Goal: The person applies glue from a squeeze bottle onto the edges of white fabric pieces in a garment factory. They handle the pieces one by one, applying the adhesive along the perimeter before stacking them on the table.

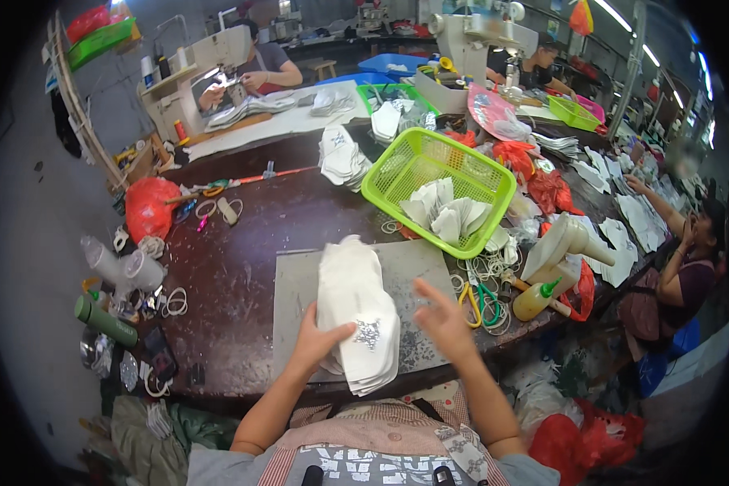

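A stack of white cut fabric-like pieces (351,283), the top one bearing a silver glitter patch, lies in front of me on a grey board (296,279). My left hand (320,340) grips the stack's left side, its thumb on top; the other fingers are mostly hidden. Just right of the stack hovers my right hand (444,322), empty, slightly blurred, with its fingers apart. Beyond the board, a lime green basket (373,188) holds more white pieces (454,212). Another white stack (343,158) sits left of that basket.
Scissors (488,304), a yellow bottle (536,300) and a pale machine-like part (555,247) crowd the right side. A red bag (150,206), plastic cups (142,270) and a green flask (105,321) stand at left. People work at sewing machines (211,69) across the table; another person (680,275) is at right.
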Available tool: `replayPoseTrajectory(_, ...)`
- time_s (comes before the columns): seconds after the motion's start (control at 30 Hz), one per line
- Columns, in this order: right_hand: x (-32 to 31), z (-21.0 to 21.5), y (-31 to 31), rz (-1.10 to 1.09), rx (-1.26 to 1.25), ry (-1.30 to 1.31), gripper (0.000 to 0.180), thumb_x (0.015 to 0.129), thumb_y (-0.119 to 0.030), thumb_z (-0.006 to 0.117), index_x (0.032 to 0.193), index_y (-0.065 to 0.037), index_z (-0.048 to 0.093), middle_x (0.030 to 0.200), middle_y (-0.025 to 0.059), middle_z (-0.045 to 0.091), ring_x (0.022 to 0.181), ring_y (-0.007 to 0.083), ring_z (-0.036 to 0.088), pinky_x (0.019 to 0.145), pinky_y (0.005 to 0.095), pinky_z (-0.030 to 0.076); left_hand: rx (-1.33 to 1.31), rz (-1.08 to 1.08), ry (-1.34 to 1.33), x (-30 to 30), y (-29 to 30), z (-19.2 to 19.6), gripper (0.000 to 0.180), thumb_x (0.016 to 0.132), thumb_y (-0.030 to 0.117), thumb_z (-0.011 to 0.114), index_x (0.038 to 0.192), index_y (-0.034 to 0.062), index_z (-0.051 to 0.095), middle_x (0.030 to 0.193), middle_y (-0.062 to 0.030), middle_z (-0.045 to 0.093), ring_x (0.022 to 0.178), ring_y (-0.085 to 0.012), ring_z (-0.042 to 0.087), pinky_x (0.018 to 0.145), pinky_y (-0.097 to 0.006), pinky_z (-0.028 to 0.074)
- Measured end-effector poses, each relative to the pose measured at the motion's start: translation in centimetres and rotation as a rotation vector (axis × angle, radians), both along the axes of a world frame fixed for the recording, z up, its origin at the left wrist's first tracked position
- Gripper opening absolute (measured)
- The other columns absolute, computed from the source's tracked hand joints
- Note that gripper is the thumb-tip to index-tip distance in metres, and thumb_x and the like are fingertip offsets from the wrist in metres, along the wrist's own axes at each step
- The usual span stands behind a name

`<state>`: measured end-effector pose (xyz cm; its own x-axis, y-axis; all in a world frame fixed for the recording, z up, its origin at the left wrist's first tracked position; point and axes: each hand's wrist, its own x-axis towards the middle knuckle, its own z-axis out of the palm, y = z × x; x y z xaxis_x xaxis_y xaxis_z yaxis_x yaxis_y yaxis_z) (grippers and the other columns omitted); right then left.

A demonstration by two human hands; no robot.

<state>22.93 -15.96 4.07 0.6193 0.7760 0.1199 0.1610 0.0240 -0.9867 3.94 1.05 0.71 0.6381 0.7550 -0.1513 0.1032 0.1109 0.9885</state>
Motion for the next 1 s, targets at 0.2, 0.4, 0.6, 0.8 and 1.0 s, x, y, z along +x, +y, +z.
replayPoseTrajectory(0.2,-4.1,-3.9,3.4,0.066,0.029,0.188,0.085,0.082,-0.013,0.077,0.149,0.006,0.029,0.144,0.0183,0.046,0.13,0.023,0.047,0.109,0.0347,0.036,0.174,-0.123,-0.016,-0.5,-0.1,0.8,0.078,0.083,0.028,0.077,0.141,-0.0058,0.036,0.133,-0.0207,0.053,0.123,-0.0265,0.052,0.104,-0.036,0.041)
replayPoseTrajectory(0.4,-2.4,-5.8,2.9,0.142,0.088,0.466,0.074,0.088,-0.008,0.069,0.149,0.007,0.029,0.141,0.016,0.049,0.126,0.0203,0.051,0.106,0.0329,0.039,-0.21,-0.087,-0.146,-1.0,2.5,-1.3,0.064,0.094,0.025,0.067,0.142,-0.0038,0.037,0.133,-0.0147,0.054,0.122,-0.0209,0.053,0.104,-0.034,0.041)
replayPoseTrajectory(0.6,-0.5,-6.3,2.2,0.259,0.145,0.895,0.062,0.095,-0.008,0.061,0.148,0.006,0.031,0.139,0.0145,0.052,0.121,0.018,0.054,0.102,0.0309,0.044,-0.291,-0.036,-0.281,-1.5,1.8,-2.5,0.065,0.091,0.017,0.069,0.143,-0.0029,0.036,0.127,-0.0172,0.057,0.115,-0.0214,0.058,0.098,-0.034,0.046)
replayPoseTrajectory(0.8,-1.1,-6.7,2.2,-0.041,-0.04,-0.047,0.07,0.087,-0.018,0.073,0.144,0.005,0.038,0.135,0.0163,0.054,0.118,0.0325,0.056,0.1,0.0387,0.046,0.082,-0.179,-0.029,-1.0,1.5,-1.2,0.088,0.081,0.018,0.074,0.146,-0.0062,0.02,0.132,-0.0246,0.049,0.123,-0.0289,0.052,0.104,-0.037,0.042)
replayPoseTrajectory(1.0,-4.3,-1.5,1.9,0.094,-0.299,-0.409,0.087,0.073,-0.035,0.083,0.141,0.003,0.045,0.146,0.0244,0.04,0.133,0.0464,0.037,0.108,0.052,0.033,0.087,-0.198,0.017,-0.4,0.6,0.4,0.095,0.08,0.018,0.076,0.147,-0.0072,0.013,0.14,-0.0238,0.04,0.132,-0.0311,0.042,0.11,-0.038,0.036)
